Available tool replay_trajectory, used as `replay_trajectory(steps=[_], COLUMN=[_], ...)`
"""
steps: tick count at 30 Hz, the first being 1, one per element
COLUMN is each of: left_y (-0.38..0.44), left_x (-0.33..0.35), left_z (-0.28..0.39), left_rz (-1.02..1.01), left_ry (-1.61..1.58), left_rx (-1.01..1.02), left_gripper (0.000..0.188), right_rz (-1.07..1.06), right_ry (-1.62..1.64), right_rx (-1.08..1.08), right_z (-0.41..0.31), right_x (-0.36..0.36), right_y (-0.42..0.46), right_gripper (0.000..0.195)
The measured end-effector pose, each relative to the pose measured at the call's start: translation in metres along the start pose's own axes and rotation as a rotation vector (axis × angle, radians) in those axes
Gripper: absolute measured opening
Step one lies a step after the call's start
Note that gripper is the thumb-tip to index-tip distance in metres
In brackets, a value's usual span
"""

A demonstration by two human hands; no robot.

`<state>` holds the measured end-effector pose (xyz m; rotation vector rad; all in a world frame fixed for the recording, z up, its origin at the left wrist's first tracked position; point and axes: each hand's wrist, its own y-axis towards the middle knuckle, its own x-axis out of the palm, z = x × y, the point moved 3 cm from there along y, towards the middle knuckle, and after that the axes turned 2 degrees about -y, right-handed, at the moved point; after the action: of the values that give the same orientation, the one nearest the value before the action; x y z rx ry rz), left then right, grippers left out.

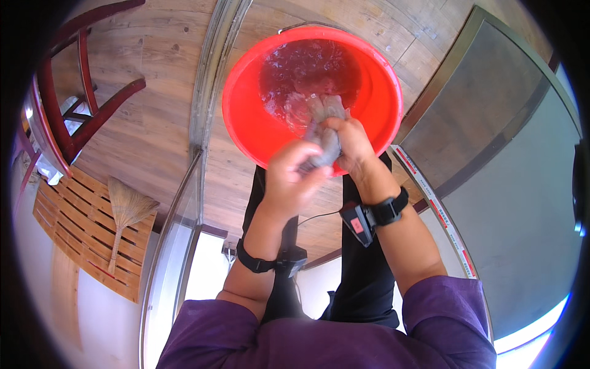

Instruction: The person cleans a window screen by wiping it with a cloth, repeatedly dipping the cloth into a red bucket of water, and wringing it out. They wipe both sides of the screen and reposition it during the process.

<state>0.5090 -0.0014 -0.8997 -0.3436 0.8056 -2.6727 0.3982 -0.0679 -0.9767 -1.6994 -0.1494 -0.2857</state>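
Note:
A wet grey cloth (330, 140) is bunched over the near rim of a red plastic bucket (244, 115). My right hand (356, 143) grips its middle, with the thumb laid across the folds. The cloth's near end lies between the thumb and fingers of my left hand (292, 177), which is blurred. Part of the cloth hangs towards dark, foamy water (309, 64) in the bucket; the underside of the bundle is hidden.
Wood-look flooring (161, 60) lies around the bucket. A metal door track (207, 69) runs along its left. Further left are a dark red wooden chair (83, 92) and a straw broom (124, 212) on a slatted wooden board (83, 221). A framed panel (498, 110) stands to the right.

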Motion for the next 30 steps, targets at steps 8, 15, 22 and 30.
replay_trajectory(steps=[8, 15, 22, 30], left_y=[0.019, 0.041, 0.049, 0.059], left_x=[-0.015, -0.002, 0.000, -0.006], left_z=[-0.060, -0.050, -0.043, -0.045], left_rz=[0.191, 0.028, 0.214, 0.243], left_ry=[-0.882, -1.093, -0.596, -0.089], left_rx=[-0.091, -0.121, -0.105, 0.179], left_gripper=[0.084, 0.039, 0.024, 0.037], right_rz=[-0.215, -0.330, -0.056, 0.093], right_ry=[0.268, -0.240, -1.149, -1.816], right_rx=[0.212, 0.254, -0.130, -0.482], right_z=[-0.009, -0.009, -0.017, -0.018], right_x=[0.034, 0.032, 0.040, 0.044], right_y=[-0.079, -0.078, -0.066, -0.049], right_gripper=[0.047, 0.065, 0.048, 0.039])
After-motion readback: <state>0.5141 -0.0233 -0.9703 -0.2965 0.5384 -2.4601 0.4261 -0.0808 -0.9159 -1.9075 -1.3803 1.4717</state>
